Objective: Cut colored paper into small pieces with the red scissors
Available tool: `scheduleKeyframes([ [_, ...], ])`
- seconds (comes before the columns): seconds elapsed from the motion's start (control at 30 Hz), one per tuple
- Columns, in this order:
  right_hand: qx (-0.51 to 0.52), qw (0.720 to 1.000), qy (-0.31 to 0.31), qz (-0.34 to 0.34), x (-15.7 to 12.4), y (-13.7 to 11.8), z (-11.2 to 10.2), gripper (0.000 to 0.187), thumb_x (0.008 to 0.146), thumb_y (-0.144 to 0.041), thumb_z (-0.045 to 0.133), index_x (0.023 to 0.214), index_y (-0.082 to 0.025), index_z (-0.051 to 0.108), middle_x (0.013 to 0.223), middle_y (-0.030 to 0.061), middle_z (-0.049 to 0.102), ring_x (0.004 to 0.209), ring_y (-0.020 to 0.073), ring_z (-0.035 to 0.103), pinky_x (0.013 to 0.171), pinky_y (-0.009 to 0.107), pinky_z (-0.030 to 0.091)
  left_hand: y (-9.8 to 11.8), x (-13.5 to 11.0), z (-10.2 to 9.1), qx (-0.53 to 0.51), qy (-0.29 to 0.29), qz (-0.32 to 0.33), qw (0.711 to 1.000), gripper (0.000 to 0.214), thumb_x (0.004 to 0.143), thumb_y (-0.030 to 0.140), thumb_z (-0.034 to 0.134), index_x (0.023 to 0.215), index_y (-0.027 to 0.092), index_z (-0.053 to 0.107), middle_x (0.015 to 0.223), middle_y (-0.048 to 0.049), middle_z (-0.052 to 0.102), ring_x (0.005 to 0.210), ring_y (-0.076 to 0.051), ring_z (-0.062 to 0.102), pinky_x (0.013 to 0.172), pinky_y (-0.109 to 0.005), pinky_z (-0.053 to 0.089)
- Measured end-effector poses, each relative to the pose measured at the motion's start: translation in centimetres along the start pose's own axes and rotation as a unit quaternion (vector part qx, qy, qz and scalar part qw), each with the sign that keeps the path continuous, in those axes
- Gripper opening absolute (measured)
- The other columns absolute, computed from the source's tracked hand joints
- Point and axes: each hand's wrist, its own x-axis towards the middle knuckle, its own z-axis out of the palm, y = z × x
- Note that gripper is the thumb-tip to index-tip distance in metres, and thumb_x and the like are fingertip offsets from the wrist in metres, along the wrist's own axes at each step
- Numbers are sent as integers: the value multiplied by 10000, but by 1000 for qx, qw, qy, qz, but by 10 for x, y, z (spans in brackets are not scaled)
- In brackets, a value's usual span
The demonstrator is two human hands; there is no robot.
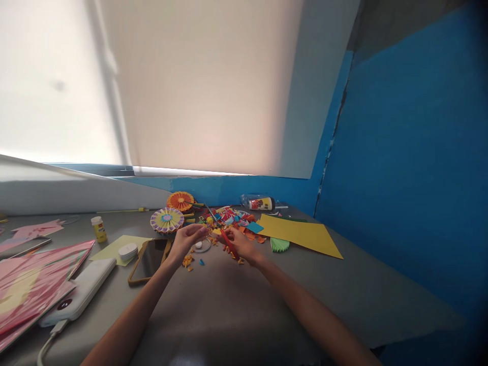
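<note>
Right hand [243, 244] wrapped around red scissors [227, 241]; left hand [187, 238] bent, its pinch unclear.

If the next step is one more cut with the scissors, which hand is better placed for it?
Probably the person's right hand: it holds the red-handled scissors. The left hand is close beside it but has no cutting tool.

Bare skin shows along the left arm [147, 300] and the right arm [305, 307], both slim and smooth in outline, broader low down and tapering to narrow wrists [257, 258]. The left grip [185, 241] is a bare hand with slender fingers [193, 230]; the right grip [241, 242] is bare too, its fingers partly hidden.
</note>
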Motion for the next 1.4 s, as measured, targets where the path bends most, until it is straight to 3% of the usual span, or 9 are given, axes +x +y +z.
scheduleKeyframes([
  [0.17, -9, 999, -31, 18, 1, 2, 2, 455, 739, -611, 605, 861, -193, 475, 724, 9, 567, 549, 118, 531, 455, 221, 393, 1, 2, -1, 65, 56, 44, 995, 441, 709, 545, 648, 906, 151, 656, 849, -67, 685, 877, -219, 638, 733, -269, 489],
  [0.43, -28, 988, -153, -27, -4, 7, 9, 480, 692, -498, 709, 896, -219, 376, 824, -8, 547, 693, 118, 536, 570, 218, 414, 9, -1, 5, 72, 61, 45, 995, 421, 744, 598, 568, 840, 188, 553, 743, -3, 591, 763, -154, 583, 647, -216, 437],
  [0.6, -61, 986, -149, -39, -7, 6, 13, 438, 722, -478, 692, 913, -213, 401, 847, -1, 540, 748, 131, 537, 637, 238, 426, 4, 2, 8, 61, 63, 46, 995, 380, 773, 575, 529, 773, 198, 490, 679, 35, 480, 631, -106, 477, 575, -192, 383],
  [0.77, 15, 985, -170, -15, -9, 1, 17, 399, 754, -462, 664, 914, -209, 400, 734, -38, 479, 623, 93, 474, 555, 212, 389, 4, 2, 11, 36, 16, 42, 998, 327, 807, 500, 508, 712, 200, 416, 674, 40, 399, 604, -93, 411, 565, -185, 370],
  [0.97, 25, 988, -153, -9, -15, -8, 17, 452, 741, -573, 633, 879, -203, 413, 782, -12, 500, 669, 106, 502, 569, 213, 405, 12, -2, 13, 42, 13, 62, 997, 285, 807, 469, 515, 740, 204, 436, 678, 45, 375, 592, -91, 391, 560, -182, 350],
  [1.2, 23, 987, -153, -42, -13, -2, 20, 454, 781, -625, 548, 895, -197, 449, 894, 35, 558, 688, 109, 532, 589, 215, 431, 10, -2, 13, 20, 13, 97, 995, 243, 836, 424, 532, 775, 195, 478, 645, 53, 350, 572, -81, 364, 523, -174, 305],
  [1.4, 20, 986, -166, -22, -15, -4, 21, 514, 776, -672, 503, 950, -191, 466, 813, 27, 551, 700, 128, 540, 575, 220, 429, 11, -4, 16, 37, 16, 102, 994, 265, 838, 460, 520, 794, 200, 485, 632, 51, 378, 567, -90, 390, 540, -190, 330],
])
